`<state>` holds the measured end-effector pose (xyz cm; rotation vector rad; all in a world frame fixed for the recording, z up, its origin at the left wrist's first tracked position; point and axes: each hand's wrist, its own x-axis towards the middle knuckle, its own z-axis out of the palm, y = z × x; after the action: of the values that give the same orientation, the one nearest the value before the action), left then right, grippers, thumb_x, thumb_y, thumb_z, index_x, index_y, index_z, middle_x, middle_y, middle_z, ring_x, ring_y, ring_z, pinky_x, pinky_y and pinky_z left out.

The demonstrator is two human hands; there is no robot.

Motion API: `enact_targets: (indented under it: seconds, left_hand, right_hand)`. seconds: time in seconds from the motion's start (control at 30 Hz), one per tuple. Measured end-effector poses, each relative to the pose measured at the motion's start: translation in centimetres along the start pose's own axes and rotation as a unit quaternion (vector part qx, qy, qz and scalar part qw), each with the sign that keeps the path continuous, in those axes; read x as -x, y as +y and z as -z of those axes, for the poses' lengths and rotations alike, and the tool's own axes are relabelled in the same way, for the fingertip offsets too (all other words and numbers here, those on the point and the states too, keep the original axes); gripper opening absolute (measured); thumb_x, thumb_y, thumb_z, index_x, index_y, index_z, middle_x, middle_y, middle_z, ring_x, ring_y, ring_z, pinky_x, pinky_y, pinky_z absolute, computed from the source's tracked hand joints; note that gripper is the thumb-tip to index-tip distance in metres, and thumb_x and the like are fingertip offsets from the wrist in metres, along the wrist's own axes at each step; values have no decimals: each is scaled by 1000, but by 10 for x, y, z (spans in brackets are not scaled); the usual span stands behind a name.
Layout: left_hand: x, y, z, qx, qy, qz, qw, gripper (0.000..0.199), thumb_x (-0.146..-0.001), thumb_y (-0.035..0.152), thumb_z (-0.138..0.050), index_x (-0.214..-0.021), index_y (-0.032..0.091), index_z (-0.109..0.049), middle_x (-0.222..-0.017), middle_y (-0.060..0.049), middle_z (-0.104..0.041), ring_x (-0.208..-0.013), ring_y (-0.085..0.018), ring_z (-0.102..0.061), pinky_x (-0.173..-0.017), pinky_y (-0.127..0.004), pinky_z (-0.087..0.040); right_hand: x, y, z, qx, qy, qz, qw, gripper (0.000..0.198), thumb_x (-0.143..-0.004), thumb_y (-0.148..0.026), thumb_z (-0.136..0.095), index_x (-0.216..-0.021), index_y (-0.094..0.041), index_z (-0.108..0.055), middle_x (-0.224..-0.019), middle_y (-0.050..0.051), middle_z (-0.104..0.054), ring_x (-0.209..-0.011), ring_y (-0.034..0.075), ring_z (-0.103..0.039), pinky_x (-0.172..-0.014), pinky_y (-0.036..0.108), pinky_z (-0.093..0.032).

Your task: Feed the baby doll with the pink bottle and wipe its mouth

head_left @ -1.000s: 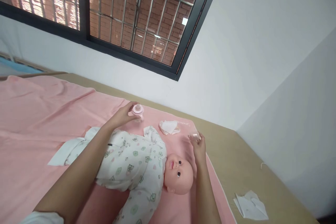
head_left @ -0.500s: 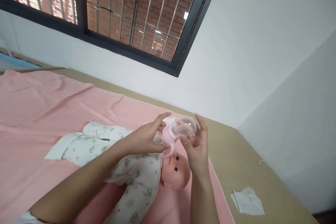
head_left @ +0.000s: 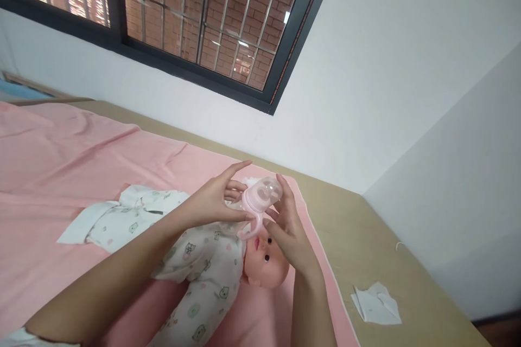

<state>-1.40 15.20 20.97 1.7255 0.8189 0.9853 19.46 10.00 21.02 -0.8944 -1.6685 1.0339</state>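
My left hand [head_left: 222, 198] grips a clear baby bottle with a pink collar and a pink handle [head_left: 256, 223], thumb below and fingers on the far side. A transparent cap [head_left: 269, 191] sits over the top against the collar. My right hand [head_left: 287, 227] is curled at the cap, its fingertips against the far end and its thumb near the handle. Right under the bottle lies a baby doll [head_left: 266, 265] on its back, in white printed clothes [head_left: 203, 260]. The bottle's lower part is mostly hidden by my left hand.
A pink blanket [head_left: 73, 168] with folds spreads under the doll on a tan surface [head_left: 345, 211]. At the right lies a folded white tissue [head_left: 376, 303]. Behind are a white wall [head_left: 386, 65] and a dark-framed window [head_left: 268, 100] with metal bars.
The cap has moved down closer to the pink collar, my right hand following it. Both hands and the bottle have shifted slightly left in view, and the camera has turned a little.
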Motion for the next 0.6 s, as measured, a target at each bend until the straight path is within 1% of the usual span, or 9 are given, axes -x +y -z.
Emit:
enact_targets:
  seconds: [0.1,0.17,0.23,0.3,0.4,0.5,0.6]
  left_hand:
    - [-1,1,0,28,4,18,999,119,-57,34,-92,-154,31,-25,-111,-6,-65,-95,-21,-68,-95,-40,-52]
    - [0,2,-1,43,-6,20,999,118,-56,33,-92,-154,30,-26,-110,-6,-67,-95,-21,-68,-93,-39,-53]
    - [2,4,-2,46,-20,19,999,115,-59,33,-91,-154,29,-26,-111,-6,-68,-97,-22,-68,-93,-38,-52]
    - [4,7,-3,27,-25,12,999,111,-63,35,-88,-154,28,-26,-115,-7,-70,-103,-24,-67,-96,-38,-50]
    - [8,14,-5,-35,-14,2,999,103,-70,37,-83,-154,28,-26,-122,-9,-70,-113,-27,-63,-94,-37,-49]
    - [11,18,-7,-75,-10,1,997,95,-75,38,-78,-155,30,-25,-126,-8,-68,-115,-28,-62,-87,-35,-50]
    - [11,18,-10,-92,2,-15,996,88,-81,43,-72,-154,29,-25,-127,-7,-68,-115,-27,-61,-90,-35,-48]
  right_hand:
    - [0,-1,-4,18,-12,-28,999,102,-82,-26,-72,-155,-42,-3,-153,8,-42,-139,23,-46,-112,50,-42]
    - [-1,-1,-7,18,-6,-35,999,115,-74,-27,-81,-155,-42,0,-149,10,-45,-132,24,-53,-109,50,-46]
    - [-3,-1,-10,9,5,-43,999,122,-67,-29,-87,-154,-42,-2,-148,12,-46,-125,25,-60,-103,48,-51]
    - [-5,1,-14,0,26,-43,999,123,-64,-30,-89,-153,-42,-5,-145,11,-47,-118,24,-64,-97,44,-55]
    - [-8,5,-19,-7,53,-10,999,117,-62,-31,-90,-149,-41,-13,-142,10,-49,-117,23,-64,-94,40,-57]
    - [-9,7,-21,-7,80,22,997,111,-59,-31,-91,-145,-40,-21,-140,8,-51,-117,22,-64,-91,36,-58]
    - [-9,6,-14,15,120,36,992,104,-57,-30,-91,-141,-38,-30,-137,7,-52,-107,21,-67,-85,33,-60]
